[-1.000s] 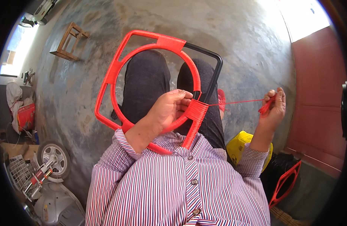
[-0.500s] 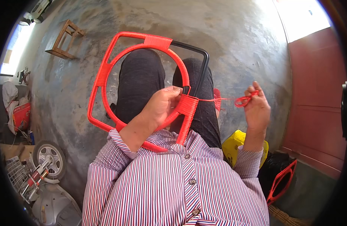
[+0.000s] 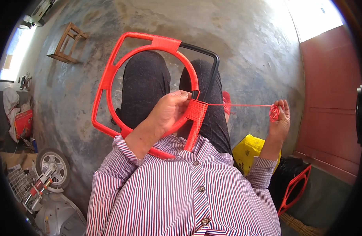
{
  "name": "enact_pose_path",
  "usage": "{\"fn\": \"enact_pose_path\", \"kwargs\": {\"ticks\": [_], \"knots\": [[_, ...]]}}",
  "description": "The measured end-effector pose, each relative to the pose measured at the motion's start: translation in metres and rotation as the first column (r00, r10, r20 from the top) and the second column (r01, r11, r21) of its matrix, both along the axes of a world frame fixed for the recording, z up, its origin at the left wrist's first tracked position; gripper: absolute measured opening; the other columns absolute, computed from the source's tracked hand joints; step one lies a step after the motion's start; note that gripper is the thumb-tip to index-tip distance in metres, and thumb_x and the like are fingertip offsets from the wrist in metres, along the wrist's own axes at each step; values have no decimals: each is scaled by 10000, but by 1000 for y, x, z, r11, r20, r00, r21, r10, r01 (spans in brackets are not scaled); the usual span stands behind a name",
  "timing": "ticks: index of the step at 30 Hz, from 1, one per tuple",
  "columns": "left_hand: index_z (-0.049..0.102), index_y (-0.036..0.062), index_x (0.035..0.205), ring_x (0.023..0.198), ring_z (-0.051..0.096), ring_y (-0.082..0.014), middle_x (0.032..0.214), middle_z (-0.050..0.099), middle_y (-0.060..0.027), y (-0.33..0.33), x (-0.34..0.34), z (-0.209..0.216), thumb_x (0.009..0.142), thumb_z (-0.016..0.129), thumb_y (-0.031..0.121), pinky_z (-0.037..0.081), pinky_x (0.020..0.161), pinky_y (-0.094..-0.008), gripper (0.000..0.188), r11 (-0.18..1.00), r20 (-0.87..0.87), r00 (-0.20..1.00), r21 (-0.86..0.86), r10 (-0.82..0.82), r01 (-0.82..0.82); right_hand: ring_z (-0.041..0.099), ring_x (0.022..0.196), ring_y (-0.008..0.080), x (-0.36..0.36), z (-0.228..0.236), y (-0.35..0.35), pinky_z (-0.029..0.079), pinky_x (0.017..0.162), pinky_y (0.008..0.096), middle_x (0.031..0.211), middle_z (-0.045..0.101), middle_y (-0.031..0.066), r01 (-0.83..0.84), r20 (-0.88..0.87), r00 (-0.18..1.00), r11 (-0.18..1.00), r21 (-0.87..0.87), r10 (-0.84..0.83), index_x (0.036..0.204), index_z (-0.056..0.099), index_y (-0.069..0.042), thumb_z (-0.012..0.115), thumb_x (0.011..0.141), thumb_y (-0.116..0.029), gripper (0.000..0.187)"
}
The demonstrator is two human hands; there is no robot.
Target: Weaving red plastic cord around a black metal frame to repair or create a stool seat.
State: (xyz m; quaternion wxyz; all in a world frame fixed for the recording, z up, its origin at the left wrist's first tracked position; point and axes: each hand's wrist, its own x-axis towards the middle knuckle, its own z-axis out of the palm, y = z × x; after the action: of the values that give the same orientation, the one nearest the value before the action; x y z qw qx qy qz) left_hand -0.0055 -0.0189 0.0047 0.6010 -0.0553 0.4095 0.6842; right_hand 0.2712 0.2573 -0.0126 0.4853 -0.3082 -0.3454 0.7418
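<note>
Across my lap lies a frame (image 3: 106, 80), a ring inside a rounded square, mostly wrapped in red cord. Its upper right corner shows bare black tubing (image 3: 215, 65), and a short black stretch shows on the ring by my fingers. My left hand (image 3: 171, 110) grips the ring beside the wrapped joint (image 3: 197, 110) on the right side. Out to the right, my right hand (image 3: 281, 120) is closed on a small bundle of red cord (image 3: 274, 113). From that joint a single strand (image 3: 244, 105) runs straight and taut to the bundle.
A wooden stool (image 3: 67, 43) stands at the far left. A toppled scooter or bike with a wheel (image 3: 52, 169) lies at the lower left. On the right are a yellow bag (image 3: 244, 151), a black bag (image 3: 287, 173), another red frame (image 3: 295, 188) and a red door (image 3: 330, 98).
My right hand has moved right and slightly down with the cord bundle. The slack strand is now stretched straight. My left hand and the frame have hardly moved.
</note>
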Motion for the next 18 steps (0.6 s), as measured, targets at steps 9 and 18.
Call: {"fn": "enact_pose_path", "kwargs": {"ticks": [9,18], "knots": [[553,-5,1107,898,661,-178,978,647,-95,4,2,-1,952,507,23,571,819,-343,164,999,-4,1000,-18,30,-30,658,878,138,-83,20,-105,518,790,249,1015,700,104,-709,531,592,706,-17,607,1142,581,5,601,823,80,329],[538,-14,1139,803,693,-207,987,654,-132,0,-4,0,918,564,-10,602,683,-328,223,994,100,990,-31,-101,105,663,972,154,-150,15,-138,524,848,275,1050,670,99,-800,612,503,596,64,610,1325,449,17,639,808,74,554]]}}
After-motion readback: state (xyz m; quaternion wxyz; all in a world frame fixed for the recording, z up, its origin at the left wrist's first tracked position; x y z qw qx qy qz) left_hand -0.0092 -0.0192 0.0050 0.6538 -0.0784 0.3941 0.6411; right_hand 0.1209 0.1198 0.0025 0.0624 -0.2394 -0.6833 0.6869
